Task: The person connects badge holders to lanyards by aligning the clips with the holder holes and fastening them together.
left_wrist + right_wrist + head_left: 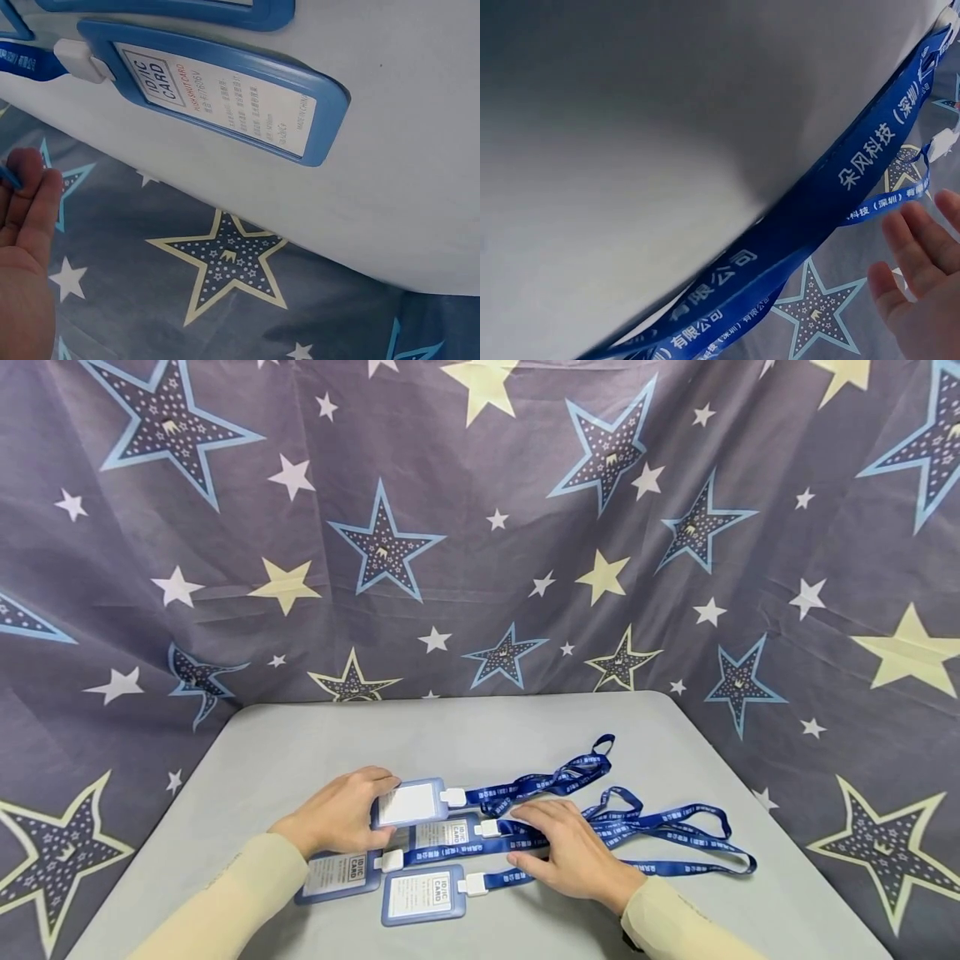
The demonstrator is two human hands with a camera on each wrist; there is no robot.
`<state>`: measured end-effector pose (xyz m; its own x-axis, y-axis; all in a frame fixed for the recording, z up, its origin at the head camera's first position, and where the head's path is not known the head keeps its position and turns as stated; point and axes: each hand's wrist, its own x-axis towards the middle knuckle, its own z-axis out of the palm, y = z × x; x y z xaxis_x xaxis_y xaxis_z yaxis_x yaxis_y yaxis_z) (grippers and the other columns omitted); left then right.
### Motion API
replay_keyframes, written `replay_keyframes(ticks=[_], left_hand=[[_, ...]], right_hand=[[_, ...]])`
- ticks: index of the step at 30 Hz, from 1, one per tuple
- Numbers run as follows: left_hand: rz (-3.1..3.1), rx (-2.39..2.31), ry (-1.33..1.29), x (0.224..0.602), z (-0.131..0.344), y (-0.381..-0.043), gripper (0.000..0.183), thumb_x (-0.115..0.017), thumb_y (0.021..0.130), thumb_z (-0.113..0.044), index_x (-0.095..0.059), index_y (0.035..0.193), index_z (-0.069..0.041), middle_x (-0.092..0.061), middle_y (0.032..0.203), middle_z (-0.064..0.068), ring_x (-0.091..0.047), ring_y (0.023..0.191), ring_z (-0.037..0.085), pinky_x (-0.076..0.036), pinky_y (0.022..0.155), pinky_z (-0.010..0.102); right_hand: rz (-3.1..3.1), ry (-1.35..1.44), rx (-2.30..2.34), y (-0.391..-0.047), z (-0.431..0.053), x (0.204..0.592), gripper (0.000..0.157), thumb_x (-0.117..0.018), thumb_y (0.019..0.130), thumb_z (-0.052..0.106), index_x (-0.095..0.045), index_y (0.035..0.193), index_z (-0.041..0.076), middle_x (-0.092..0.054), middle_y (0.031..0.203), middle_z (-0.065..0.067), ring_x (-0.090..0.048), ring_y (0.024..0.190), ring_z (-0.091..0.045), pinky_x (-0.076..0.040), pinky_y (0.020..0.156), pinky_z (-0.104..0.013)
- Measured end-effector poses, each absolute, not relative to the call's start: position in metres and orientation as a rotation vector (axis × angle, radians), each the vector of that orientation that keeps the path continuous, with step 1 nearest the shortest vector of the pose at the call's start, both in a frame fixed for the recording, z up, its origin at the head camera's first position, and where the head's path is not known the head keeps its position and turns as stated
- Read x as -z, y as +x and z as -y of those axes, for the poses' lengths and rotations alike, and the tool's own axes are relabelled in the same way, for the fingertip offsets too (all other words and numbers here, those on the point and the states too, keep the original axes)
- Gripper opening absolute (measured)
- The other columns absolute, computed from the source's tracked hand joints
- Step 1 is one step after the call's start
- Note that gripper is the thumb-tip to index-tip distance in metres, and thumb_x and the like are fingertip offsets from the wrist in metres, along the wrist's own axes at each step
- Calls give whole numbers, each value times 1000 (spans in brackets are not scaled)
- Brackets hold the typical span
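My left hand (pixel 348 810) grips the left end of a blue-framed ID badge holder (pixel 409 803), thumb at the lower edge and fingers at the upper. Its blank white side faces up, and it overlaps a second badge holder (pixel 450 831) lying behind the straps. In the left wrist view a blue edge shows at the fingertips of that hand (pixel 26 240). My right hand (pixel 566 852) lies over the blue lanyards (pixel 517 843), fingers stretched toward the left. The right wrist view shows this hand (pixel 930 285) with loosely extended fingers beside a printed strap (pixel 885 204).
Two more badge holders lie printed side up: one below my left hand (pixel 337 874), another nearer the front (pixel 424 895). White clips (pixel 474 883) join them to their straps. Looped lanyard ends (pixel 690 831) spread to the right on the grey table (pixel 300 735). A star-patterned cloth (pixel 465 610) surrounds the table.
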<state>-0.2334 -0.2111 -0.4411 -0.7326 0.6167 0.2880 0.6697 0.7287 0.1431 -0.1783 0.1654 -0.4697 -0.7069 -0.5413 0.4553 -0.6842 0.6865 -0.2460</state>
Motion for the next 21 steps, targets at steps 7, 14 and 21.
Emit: replay_keyframes(ticks=[7, 14, 21], left_hand=[[2693, 359, -996, 443, 213, -242, 72, -83, 75, -34, -63, 130, 8, -66, 127, 19, -63, 119, 36, -51, 104, 49], [2743, 285, -957, 447, 211, -252, 70, -79, 81, -34, -60, 132, 10, -63, 131, 22, -61, 122, 38, -49, 107, 51], [2813, 252, -945, 448, 205, -257, 71, -78, 84, -33, -57, 136, 10, -61, 134, 23, -58, 126, 39, -46, 110, 52]], right_hand=[[2562, 948, -572, -177, -165, 471, 58, -72, 90, 55, -66, 134, 18, -65, 135, 1, -55, 129, -20, -41, 112, -46], [2577, 942, -572, -176, -166, 470, 57, -71, 90, 56, -65, 134, 19, -64, 136, 0, -55, 129, -20, -42, 112, -46], [2612, 928, -581, -174, -166, 469, 59, -72, 90, 55, -66, 135, 17, -64, 137, 0, -55, 129, -21, -41, 112, -47]])
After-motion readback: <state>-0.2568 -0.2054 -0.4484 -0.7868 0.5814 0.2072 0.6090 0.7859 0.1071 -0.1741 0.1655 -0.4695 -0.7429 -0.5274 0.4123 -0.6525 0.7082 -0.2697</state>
